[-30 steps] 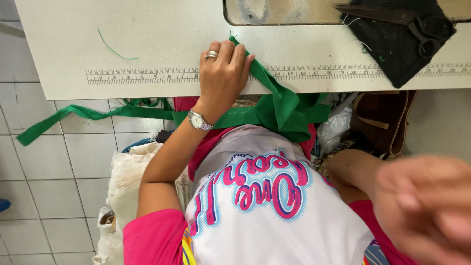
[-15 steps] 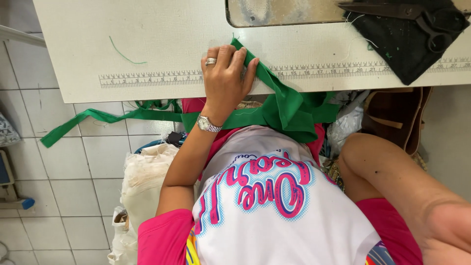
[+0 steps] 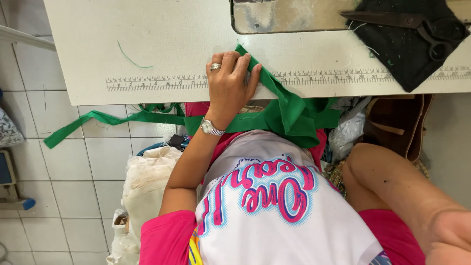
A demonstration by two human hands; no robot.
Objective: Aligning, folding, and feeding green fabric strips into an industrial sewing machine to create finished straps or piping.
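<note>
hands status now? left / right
Left hand: open, palm pressing the green fabric strip flat on the sewing table.
Right hand: blurred at frame edge, cannot be told.

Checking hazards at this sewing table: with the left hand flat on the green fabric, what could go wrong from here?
1. The green fabric hangs off the table edge; its long strip trails toward the tiled floor and might snag or drag.
2. Only the left hand pins it, so the weight could pull it off.
3. The scissors lie near the edge on a black cloth.
</note>
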